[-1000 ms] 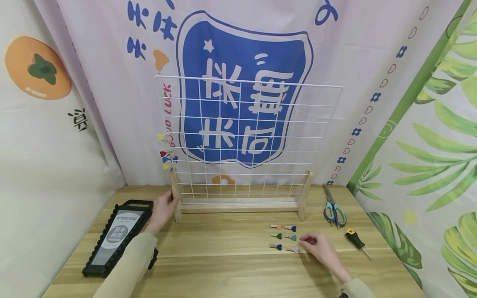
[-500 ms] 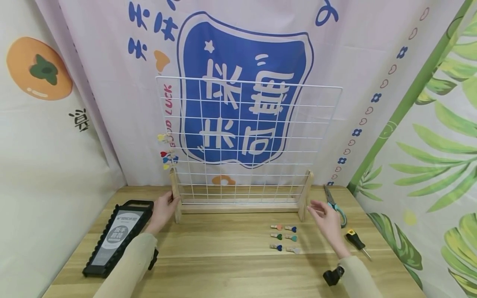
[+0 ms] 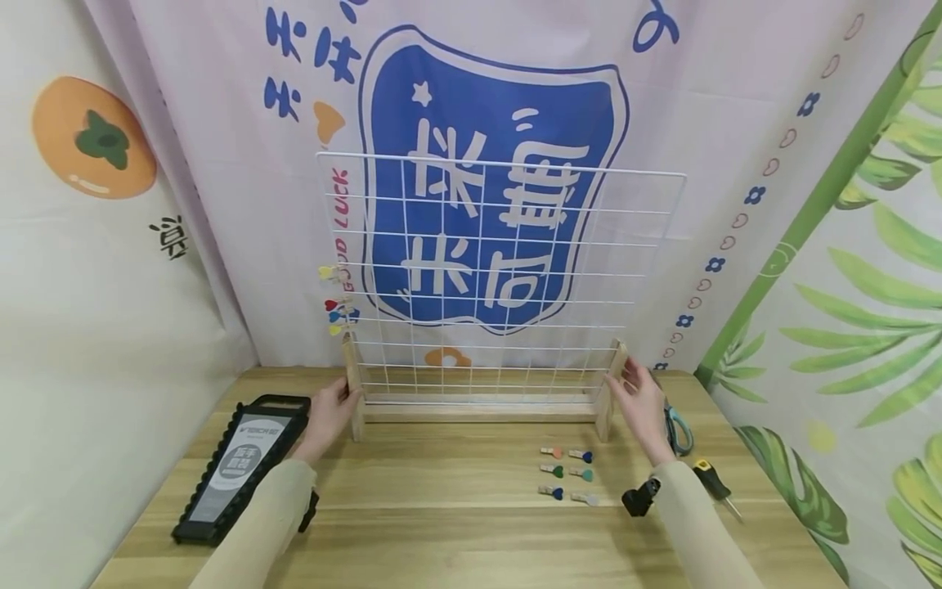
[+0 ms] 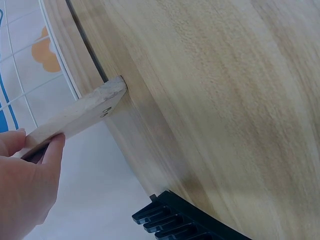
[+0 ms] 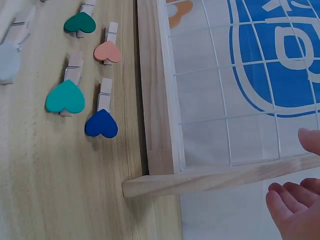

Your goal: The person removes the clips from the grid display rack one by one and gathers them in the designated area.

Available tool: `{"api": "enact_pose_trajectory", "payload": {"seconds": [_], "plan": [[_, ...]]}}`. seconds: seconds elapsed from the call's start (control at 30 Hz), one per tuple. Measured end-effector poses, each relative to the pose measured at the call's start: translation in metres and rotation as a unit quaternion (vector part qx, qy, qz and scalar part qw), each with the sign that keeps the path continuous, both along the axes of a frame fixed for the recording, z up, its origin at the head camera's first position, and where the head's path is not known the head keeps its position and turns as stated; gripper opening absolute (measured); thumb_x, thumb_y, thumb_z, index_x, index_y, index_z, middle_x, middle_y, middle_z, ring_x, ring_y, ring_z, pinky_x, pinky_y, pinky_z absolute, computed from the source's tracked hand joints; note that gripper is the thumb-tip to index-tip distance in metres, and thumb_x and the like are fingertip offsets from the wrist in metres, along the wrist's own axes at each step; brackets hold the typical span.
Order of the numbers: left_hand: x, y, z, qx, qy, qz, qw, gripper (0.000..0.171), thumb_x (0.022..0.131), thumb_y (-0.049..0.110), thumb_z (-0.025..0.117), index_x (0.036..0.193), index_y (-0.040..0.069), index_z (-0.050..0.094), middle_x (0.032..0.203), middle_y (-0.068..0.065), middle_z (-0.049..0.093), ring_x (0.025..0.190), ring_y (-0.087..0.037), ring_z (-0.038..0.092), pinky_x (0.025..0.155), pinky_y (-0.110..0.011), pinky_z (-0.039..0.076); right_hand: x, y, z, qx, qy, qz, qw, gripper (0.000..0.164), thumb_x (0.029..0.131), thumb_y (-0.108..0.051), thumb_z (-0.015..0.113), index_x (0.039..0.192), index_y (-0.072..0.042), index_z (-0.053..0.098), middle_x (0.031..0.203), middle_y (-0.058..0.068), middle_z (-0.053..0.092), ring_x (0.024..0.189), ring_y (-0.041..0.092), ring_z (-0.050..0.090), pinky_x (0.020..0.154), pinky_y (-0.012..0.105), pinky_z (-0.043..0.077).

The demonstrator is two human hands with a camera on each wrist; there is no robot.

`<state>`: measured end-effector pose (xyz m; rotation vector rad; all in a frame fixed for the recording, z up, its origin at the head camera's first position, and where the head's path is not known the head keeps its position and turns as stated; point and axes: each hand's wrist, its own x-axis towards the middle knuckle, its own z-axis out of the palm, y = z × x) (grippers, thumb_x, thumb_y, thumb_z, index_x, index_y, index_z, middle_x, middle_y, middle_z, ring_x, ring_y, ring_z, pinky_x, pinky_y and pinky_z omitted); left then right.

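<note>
Your left hand (image 3: 327,419) pinches the left upright (image 3: 352,360) of the wooden stand (image 3: 478,413) between thumb and fingers. Your right hand (image 3: 642,409) is at the right upright (image 3: 604,417), thumb and fingers parted on either side; whether they touch it is unclear. The stand sits at the bench's (image 3: 441,540) far side, bearing the white wire grid (image 3: 500,164). Six heart clips (image 3: 557,471) lie nearer, left of your right hand; scissors (image 3: 680,432) lie just right of it.

The wire grid (image 3: 500,164) is white; its stand (image 3: 482,415) is pale wood with visible grain. In front of the grid: a peach clip (image 5: 107,52), green clip (image 5: 80,22), teal clip (image 5: 65,96), two blue clips (image 3: 586,457) and a pale clip (image 3: 589,498), apparently light grey. Behind the grid, the lilac backdrop (image 3: 706,139) carries a blue shield (image 3: 493,110) with white characters.
</note>
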<state>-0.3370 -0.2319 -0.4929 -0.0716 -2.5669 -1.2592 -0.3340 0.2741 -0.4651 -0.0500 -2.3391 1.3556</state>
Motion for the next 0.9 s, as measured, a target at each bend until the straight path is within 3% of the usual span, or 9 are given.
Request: {"api": "enact_pose_trajectory", "payload": {"seconds": [0.13, 0.33, 0.53, 0.7, 0.8, 0.9], "plan": [[-0.001, 0.0, -0.001, 0.002, -0.003, -0.004, 1.0, 0.035, 0.101, 0.009, 0.055, 0.127, -0.013, 0.056, 0.123, -0.037, 0.061, 0.111, -0.047, 0.065, 0.087, -0.05, 0.059, -0.008, -0.002, -0.001, 0.014, -0.017, 0.005, 1.0, 0.059, 0.095, -0.02, 0.067, 0.143, 0.005, 0.043, 0.142, 0.032, 0.051, 0.129, 0.045, 0.054, 0.106, 0.048, 0.048], [-0.001, 0.0, -0.002, -0.001, 0.002, 0.001, 1.0, 0.032, 0.1, 0.009, 0.056, 0.123, -0.012, 0.058, 0.121, -0.036, 0.064, 0.109, -0.046, 0.066, 0.085, -0.049, 0.06, -0.015, -0.004, -0.003, 0.035, -0.024, 0.002, 0.999, 0.046, 0.095, -0.018, 0.067, 0.132, 0.006, 0.053, 0.134, 0.033, 0.057, 0.125, 0.046, 0.057, 0.102, 0.051, 0.051], [0.0, 0.0, -0.001, -0.006, 0.005, 0.002, 1.0, 0.031, 0.1, 0.009, 0.055, 0.123, -0.012, 0.059, 0.121, -0.035, 0.064, 0.11, -0.045, 0.066, 0.087, -0.049, 0.059, -0.015, -0.003, -0.006, 0.052, -0.008, -0.011, 0.999, 0.027, 0.096, -0.015, 0.066, 0.109, 0.008, 0.06, 0.125, 0.033, 0.063, 0.119, 0.045, 0.061, 0.097, 0.051, 0.053], [0.001, 0.0, 0.0, -0.006, 0.002, 0.003, 1.0, 0.032, 0.101, 0.009, 0.055, 0.124, -0.012, 0.058, 0.123, -0.035, 0.062, 0.113, -0.045, 0.065, 0.09, -0.05, 0.058, -0.017, -0.003, -0.007, 0.054, 0.001, -0.015, 0.998, 0.021, 0.097, -0.012, 0.064, 0.104, 0.008, 0.062, 0.118, 0.031, 0.067, 0.113, 0.043, 0.066, 0.092, 0.05, 0.057], [0.0, 0.0, -0.001, -0.006, 0.005, 0.006, 1.0, 0.03, 0.1, 0.008, 0.055, 0.123, -0.012, 0.059, 0.122, -0.035, 0.063, 0.112, -0.045, 0.065, 0.089, -0.049, 0.058, -0.016, -0.004, -0.008, 0.061, 0.003, -0.019, 0.998, 0.019, 0.097, -0.012, 0.062, 0.098, 0.007, 0.063, 0.11, 0.03, 0.07, 0.105, 0.041, 0.07, 0.082, 0.037, 0.061], [0.0, 0.0, -0.002, -0.007, 0.007, 0.007, 0.9999, 0.03, 0.1, 0.008, 0.056, 0.122, -0.011, 0.06, 0.121, -0.035, 0.064, 0.111, -0.044, 0.066, 0.087, -0.048, 0.059, -0.015, -0.006, -0.009, 0.073, 0.011, -0.031, 0.997, 0.019, 0.097, -0.013, 0.063, 0.09, 0.005, 0.062, 0.101, 0.028, 0.072, 0.093, 0.036, 0.072, 0.065, 0.02, 0.053]]}}
